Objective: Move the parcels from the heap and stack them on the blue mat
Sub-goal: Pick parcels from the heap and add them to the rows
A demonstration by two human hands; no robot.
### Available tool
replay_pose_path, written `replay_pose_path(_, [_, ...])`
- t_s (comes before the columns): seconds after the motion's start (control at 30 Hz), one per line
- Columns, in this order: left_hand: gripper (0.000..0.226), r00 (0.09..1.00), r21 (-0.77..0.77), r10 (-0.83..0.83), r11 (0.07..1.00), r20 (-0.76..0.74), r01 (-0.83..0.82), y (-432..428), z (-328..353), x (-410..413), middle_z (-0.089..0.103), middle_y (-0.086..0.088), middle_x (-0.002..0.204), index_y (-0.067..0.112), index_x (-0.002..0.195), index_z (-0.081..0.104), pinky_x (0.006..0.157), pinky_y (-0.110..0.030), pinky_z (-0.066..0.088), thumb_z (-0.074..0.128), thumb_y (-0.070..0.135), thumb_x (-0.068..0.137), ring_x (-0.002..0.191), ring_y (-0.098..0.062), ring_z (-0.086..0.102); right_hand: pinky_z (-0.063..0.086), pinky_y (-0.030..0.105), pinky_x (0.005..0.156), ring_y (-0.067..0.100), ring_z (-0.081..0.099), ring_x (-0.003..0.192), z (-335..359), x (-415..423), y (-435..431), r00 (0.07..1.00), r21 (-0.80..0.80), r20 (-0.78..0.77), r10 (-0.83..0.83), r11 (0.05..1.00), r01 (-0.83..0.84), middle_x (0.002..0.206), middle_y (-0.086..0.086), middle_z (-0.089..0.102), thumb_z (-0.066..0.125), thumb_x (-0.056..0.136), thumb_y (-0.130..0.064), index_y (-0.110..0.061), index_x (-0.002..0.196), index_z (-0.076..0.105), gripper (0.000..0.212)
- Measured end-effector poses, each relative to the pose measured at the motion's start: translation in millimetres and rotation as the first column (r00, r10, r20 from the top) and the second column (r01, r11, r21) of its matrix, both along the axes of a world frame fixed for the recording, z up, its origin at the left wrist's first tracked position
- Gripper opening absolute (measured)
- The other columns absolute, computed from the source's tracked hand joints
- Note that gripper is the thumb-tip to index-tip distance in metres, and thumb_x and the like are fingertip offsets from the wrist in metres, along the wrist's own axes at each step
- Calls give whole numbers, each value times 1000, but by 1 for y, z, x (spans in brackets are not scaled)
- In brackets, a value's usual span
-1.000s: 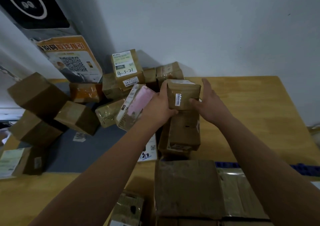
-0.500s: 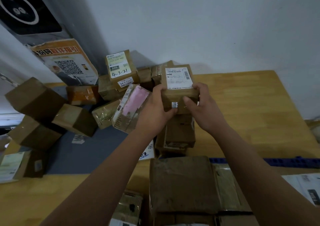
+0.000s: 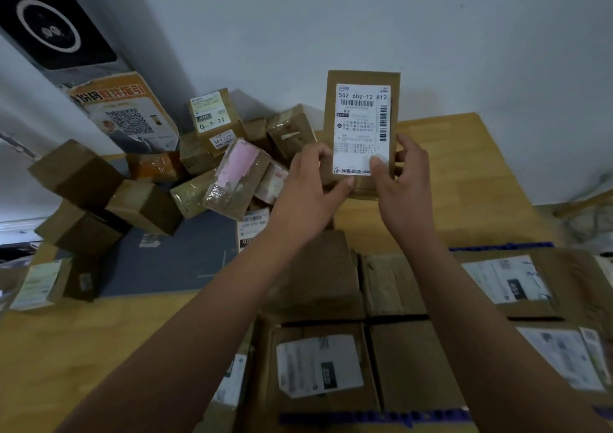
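Evidently the small cardboard parcel (image 3: 361,81) is held up on end, clear of everything else, with its shipping label (image 3: 361,124) turned square to the camera. That hold looks meant for reading or checking the label before the parcel is set down. Both hands take it by the lower end only, which leaves most of the print uncovered. The left hand (image 3: 311,183) has its fingers (image 3: 315,152) curled round the lower left edge, thumb under the bottom. The right hand (image 3: 403,183) pinches the lower right, its thumb pressed on the label's bottom corner and its other fingers wrapped behind the side. The parcel's whole weight is on these two grips. It is in the air above the far part of the worktop (image 3: 464,173), between the heap and the rows near the person.

The heap (image 3: 232,167) lies tumbled against the wall (image 3: 365,18) at the back left, partly on a grey sheet (image 3: 172,260), with its boxes leaning on each other at odd angles. Close to the person, flat boxes (image 3: 414,366) sit edge to edge on the blue mat (image 3: 374,417), of which only strips show. Several of their labels face up, so I judge this parcel will be laid flat and label-up too, on a free spot among them.
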State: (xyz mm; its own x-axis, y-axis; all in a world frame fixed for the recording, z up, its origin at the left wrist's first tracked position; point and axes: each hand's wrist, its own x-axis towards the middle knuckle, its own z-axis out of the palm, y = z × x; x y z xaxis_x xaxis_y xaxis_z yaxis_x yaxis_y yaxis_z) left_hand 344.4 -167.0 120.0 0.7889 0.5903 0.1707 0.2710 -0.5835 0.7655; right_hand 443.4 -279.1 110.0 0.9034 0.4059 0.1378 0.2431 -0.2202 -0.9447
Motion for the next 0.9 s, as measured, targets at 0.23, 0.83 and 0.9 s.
replay_pose_path(0.23, [66, 992, -105, -40, 994, -118, 27, -77, 15, -7, 50, 14, 136, 33, 144, 28, 92, -26, 49, 66, 34, 90, 113, -4, 52, 47, 22, 84, -5, 50, 94, 1, -6, -72, 997, -43, 10, -82, 996, 82, 125, -4, 41, 53, 96, -32, -29, 143, 41, 49])
replay_pose_path(0.83, [37, 977, -96, 10, 995, -214, -31, -172, -12, -54, 61, 3, 126, 22, 132, 44, 58, -8, 40, 52, 36, 98, 98, -8, 62, 55, 42, 87, 11, 61, 104, -32, -59, -164, 964, 2, -239, -113, 993, 117, 113, -13, 60, 54, 95, -29, -37, 128, 49, 35])
replay_pose_path(0.9, [38, 977, -107, -12, 994, -212, -11, -176, -15, -64, 60, 2, 126, 22, 131, 45, 61, -9, 40, 52, 38, 98, 100, -10, 62, 54, 45, 90, 13, 59, 109, -33, -71, -173, 962, -1, -239, -133, 991, 137, 119, -9, 60, 56, 90, -37, -35, 132, 50, 43])
